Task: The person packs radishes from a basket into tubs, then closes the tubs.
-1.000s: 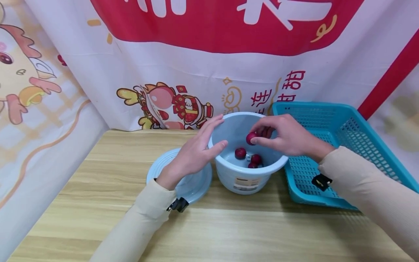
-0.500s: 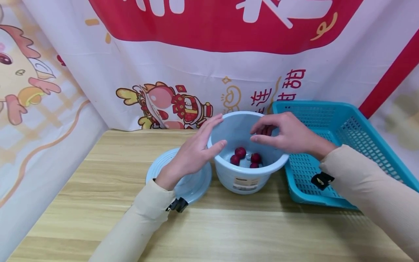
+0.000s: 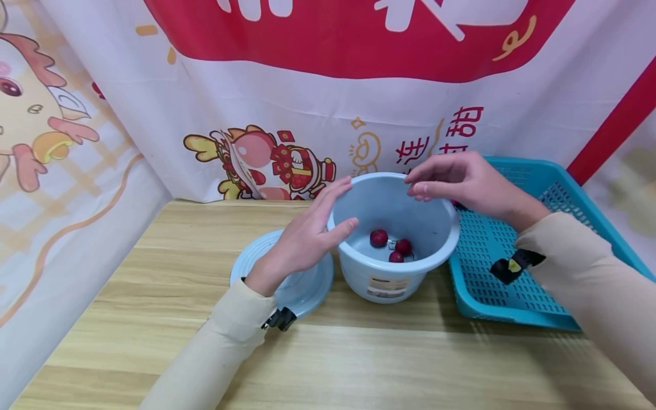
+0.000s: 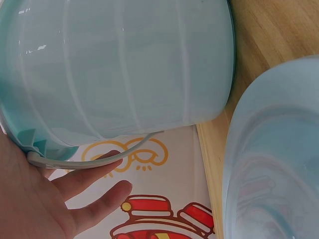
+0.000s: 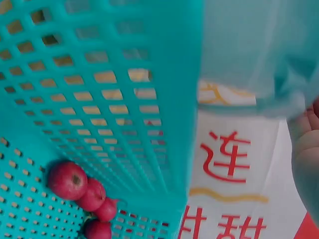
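A light-blue bucket [image 3: 393, 265] stands on the table with three red radishes [image 3: 378, 238] visible at its bottom. My left hand [image 3: 302, 234] rests on its left rim, fingers extended; the left wrist view shows the handle [image 4: 107, 161] by these fingers. Above the bucket's back-right rim, my right hand [image 3: 468, 185] hovers with thumb and fingers loosely bent and apart, no radish visible between them. To its right, the teal basket [image 3: 463, 296] holds several more radishes [image 5: 68, 180], which lie in a corner in the right wrist view and are mostly hidden by the hand in the head view.
A light-blue round lid or dish [image 3: 315, 293] lies left of the bucket, partly under the left forearm. Behind the wooden table [image 3: 328, 364] hangs a printed white and red cloth [image 3: 287, 97]. The basket's wall stands close beside the bucket.
The right hand let go of a radish inside the bucket, then rose and moved right toward the basket. The dropped radish showed briefly; now only three are visible. The left hand stayed put.
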Available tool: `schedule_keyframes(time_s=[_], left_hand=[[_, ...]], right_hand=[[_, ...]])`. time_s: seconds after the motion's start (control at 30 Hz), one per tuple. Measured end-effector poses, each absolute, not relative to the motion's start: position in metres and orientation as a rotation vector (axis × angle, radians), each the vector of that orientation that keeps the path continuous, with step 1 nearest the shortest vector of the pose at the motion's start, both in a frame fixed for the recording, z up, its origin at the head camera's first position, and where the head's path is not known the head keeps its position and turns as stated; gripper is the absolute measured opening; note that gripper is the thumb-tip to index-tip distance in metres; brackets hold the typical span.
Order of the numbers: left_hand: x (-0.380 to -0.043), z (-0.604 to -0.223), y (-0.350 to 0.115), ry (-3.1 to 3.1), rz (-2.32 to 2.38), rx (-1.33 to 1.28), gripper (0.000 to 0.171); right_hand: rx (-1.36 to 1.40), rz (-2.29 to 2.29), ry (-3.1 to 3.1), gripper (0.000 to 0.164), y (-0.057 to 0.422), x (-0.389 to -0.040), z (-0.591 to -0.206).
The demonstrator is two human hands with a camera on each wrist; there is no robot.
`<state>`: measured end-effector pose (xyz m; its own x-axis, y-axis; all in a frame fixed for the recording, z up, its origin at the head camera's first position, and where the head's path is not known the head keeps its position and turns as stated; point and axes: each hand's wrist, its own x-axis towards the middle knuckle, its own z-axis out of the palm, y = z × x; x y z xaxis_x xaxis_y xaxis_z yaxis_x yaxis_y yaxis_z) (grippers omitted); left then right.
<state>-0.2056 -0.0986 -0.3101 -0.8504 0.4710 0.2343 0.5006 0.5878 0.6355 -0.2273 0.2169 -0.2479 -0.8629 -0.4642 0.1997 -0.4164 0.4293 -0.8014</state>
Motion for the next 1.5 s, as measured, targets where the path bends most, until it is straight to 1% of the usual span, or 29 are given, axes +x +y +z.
schedule_keyframes(time_s=[0.23,0.5,0.77,0.97,1.1,1.27,1.5], left_hand=[[-0.205,-0.311,-0.099,-2.764,-1.131,-0.842,0.076],[-0.206,-0.31,-0.099,-2.761,-1.122,-0.847,0.076],[-0.205,-0.31,-0.096,-2.762,-1.123,-0.848,0.076],[-0.206,-0.311,-0.096,-2.76,-1.119,-0.84,0.076],[-0.206,-0.311,-0.096,-2.759,-1.123,-0.839,0.075],[-0.205,-0.31,-0.096,-2.762,-1.122,-0.837,0.075],[-0.206,-0.311,-0.097,-2.757,-1.128,-0.844,0.076]], right_hand=[[-0.685,-1.514,2.701,0.033,0.241,-0.241,-0.247],[-0.494,-1.557,2.799,0.038,0.28,-0.257,-0.259],[-0.358,-1.718,2.663,0.042,0.32,-0.267,-0.272],[-0.279,-1.87,2.548,0.045,0.335,-0.273,-0.282],[-0.195,-1.792,2.589,0.049,0.34,-0.278,-0.291],[-0.1,-1.609,2.663,0.06,0.343,-0.284,-0.301],[-0.01,-1.464,2.654,0.072,0.343,-0.291,-0.317]])
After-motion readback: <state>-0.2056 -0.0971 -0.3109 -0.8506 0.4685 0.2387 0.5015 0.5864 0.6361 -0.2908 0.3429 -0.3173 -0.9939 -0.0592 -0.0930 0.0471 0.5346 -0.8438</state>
